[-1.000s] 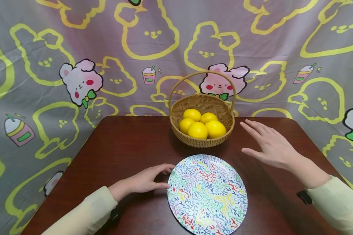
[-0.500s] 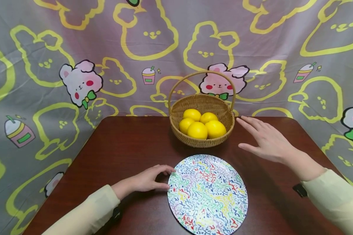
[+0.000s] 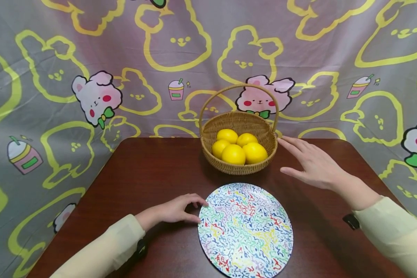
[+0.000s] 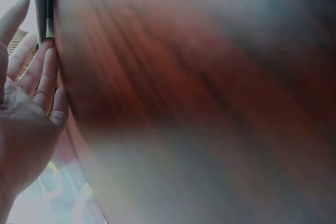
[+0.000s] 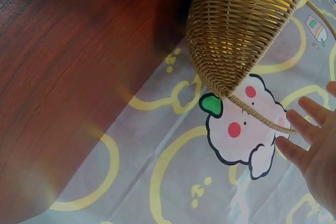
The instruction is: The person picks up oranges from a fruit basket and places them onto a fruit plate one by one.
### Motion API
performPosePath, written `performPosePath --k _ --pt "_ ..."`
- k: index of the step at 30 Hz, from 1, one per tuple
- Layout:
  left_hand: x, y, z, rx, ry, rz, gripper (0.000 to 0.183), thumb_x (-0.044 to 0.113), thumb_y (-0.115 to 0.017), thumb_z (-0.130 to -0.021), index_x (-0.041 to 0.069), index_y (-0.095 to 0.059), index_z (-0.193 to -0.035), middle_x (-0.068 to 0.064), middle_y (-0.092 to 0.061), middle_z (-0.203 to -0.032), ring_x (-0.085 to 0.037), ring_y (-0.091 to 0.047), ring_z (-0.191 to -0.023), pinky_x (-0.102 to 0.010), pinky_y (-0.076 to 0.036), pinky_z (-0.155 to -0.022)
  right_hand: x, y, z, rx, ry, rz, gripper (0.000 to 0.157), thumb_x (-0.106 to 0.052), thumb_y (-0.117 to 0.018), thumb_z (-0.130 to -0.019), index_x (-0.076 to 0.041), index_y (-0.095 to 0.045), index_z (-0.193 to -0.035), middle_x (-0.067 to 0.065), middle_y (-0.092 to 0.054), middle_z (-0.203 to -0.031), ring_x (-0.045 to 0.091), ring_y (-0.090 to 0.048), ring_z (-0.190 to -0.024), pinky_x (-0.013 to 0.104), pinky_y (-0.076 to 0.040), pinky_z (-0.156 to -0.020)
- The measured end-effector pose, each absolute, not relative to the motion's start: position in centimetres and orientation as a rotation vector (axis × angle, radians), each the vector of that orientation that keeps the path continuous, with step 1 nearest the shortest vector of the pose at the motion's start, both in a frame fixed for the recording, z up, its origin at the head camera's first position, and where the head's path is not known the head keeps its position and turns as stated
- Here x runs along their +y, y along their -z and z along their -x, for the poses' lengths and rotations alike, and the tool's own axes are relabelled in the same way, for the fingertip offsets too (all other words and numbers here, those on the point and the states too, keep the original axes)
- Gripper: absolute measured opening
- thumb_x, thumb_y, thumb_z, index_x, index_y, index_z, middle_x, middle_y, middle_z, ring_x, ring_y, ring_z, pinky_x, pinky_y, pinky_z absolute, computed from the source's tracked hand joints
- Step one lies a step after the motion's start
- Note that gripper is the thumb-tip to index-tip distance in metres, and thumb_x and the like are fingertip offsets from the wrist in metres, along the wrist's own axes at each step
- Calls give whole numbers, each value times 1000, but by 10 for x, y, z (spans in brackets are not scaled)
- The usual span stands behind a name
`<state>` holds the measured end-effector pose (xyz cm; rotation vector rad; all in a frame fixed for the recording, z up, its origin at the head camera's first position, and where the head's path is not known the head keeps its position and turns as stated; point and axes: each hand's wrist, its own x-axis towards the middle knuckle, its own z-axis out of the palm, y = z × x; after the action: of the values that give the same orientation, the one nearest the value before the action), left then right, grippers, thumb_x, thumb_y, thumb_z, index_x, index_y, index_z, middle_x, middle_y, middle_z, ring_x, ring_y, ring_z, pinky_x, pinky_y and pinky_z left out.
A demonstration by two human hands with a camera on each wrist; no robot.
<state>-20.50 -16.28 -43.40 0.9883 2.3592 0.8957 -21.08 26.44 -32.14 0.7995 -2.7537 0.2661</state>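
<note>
A round plate, white with colourful squiggles, lies on the table in front. At its left edge my left hand touches the rim with fingertips and thumb tip, thumb spread from the fingers. The left wrist view shows those fingers fairly straight against the plate's edge. Farther back stands a wicker basket with a tall handle, holding several round yellow fruits. Beside the basket's right side hovers my right hand, fingers stretched and holding nothing. In the right wrist view a gap shows between hand and basket.
The dark red-brown wooden table has rounded back corners. A grey-pink curtain printed with yellow outlines and cartoon rabbits hangs close behind the basket and along both sides.
My right hand has moved a little left and up, closer to the basket's right side. My left hand stays at the plate's edge with only a slight shift. Plate and basket have not moved.
</note>
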Motion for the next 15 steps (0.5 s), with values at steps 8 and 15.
performPosePath --k 8,15 --pt "-161 433 206 2370 -883 -980 44 31 -77 -85 21 -61 -125 11 -55 -117 -9 -52 -101 -30 -42 -90 263 320 217 -2733 -302 -817 82 -46 -68 -87 -16 -29 -153 12 -31 -153 36 -36 -132 57 -31 -103" --pt "-160 436 208 2369 -901 -958 43 29 -78 -84 20 -62 -123 11 -56 -114 -11 -51 -99 -31 -42 -89 260 316 222 -2750 -365 -833 81 -42 -68 -88 -19 -27 -154 12 -31 -154 36 -35 -133 58 -33 -101"
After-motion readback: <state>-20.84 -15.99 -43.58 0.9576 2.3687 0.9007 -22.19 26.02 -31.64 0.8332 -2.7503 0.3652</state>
